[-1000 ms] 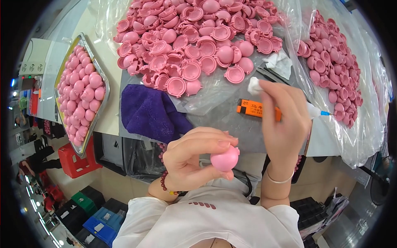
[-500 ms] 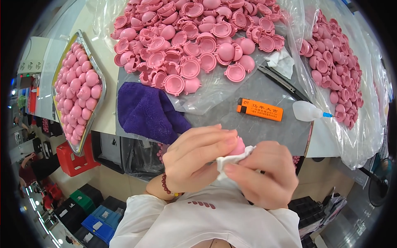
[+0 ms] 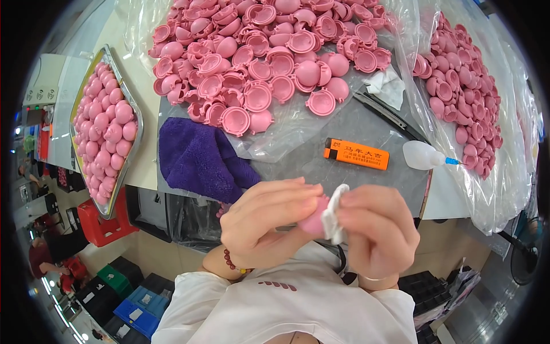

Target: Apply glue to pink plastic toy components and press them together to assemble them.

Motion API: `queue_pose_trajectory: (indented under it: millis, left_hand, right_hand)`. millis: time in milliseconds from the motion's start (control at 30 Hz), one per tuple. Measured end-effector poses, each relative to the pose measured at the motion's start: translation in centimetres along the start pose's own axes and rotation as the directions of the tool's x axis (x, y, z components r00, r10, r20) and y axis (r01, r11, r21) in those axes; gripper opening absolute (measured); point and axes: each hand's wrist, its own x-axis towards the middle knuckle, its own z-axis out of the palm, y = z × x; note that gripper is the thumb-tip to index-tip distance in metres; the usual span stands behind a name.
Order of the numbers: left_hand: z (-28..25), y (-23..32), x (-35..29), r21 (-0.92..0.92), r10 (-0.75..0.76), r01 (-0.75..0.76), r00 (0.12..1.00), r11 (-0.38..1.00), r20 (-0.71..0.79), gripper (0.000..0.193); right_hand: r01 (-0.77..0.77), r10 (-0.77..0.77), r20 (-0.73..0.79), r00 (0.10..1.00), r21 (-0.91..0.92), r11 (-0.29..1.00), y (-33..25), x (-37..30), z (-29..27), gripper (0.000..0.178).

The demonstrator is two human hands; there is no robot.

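Note:
In front of my chest, my left hand (image 3: pixel 260 223) is closed round a pink plastic ball (image 3: pixel 313 223), partly hidden by the fingers. My right hand (image 3: pixel 379 232) pinches a crumpled white wipe (image 3: pixel 332 217) and presses it against the ball's right side. Just beyond my left hand lies a purple cloth (image 3: pixel 203 157), bunched up on the grey work mat. Farther right on the mat are an orange lighter (image 3: pixel 357 154), a black utility knife (image 3: pixel 395 119) and a white squeeze bottle (image 3: pixel 422 155) with a blue needle tip.
Pink half shells (image 3: pixel 258 94) are heaped on clear plastic at the far side. More pink shells (image 3: pixel 461 86) fill a plastic bag at right. A metal tray (image 3: pixel 138 121) at left carries many pink balls. Below the table edge stand a red stool (image 3: pixel 97 221) and several bins.
My right hand has turned upward with the wipe, which now stands against the ball's side. More of the ball shows between my hands. The view has shifted slightly.

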Motion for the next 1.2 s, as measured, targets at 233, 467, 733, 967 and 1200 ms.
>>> queue_pose_trajectory:
  millis: [233, 467, 733, 967, 1200]
  left_hand:
    - [0.0, 0.0, 0.6, -0.022, 0.006, -0.005, 0.999, 1.000, 0.044, 0.033]
    - [0.1, -0.7, 0.3, -0.201, -0.055, 0.071, 0.995, 0.977, 0.080, 0.047]
    - [-1.6, -0.8, 0.2, -0.328, -0.106, 0.121, 0.992, 0.937, 0.064, 0.054]
    - [-12.8, -3.7, 4.4, 0.781, 0.165, 0.235, 0.904, 0.579, -0.395, 0.028]
    - [-20.0, -4.1, 5.9, 0.855, 0.146, 0.398, 0.874, 0.332, -0.463, 0.030]
  right_hand:
    - [0.262, -0.261, 0.020, 0.965, -0.044, 0.964, -0.4, -0.4, 0.6, 0.023]
    - [-0.103, 0.089, -0.079, 0.993, -0.199, 0.975, 3.0, 0.2, -0.3, 0.020]
    - [-0.072, -0.021, -0.245, 0.969, -0.364, 0.929, 1.8, -1.6, -0.8, 0.020]
    - [-0.391, 0.231, -0.497, 0.836, -0.245, 0.887, 5.9, -1.7, -4.0, 0.046]
    - [-0.570, 0.511, -0.340, 0.789, -0.095, 0.816, 6.8, -1.4, -4.1, 0.028]
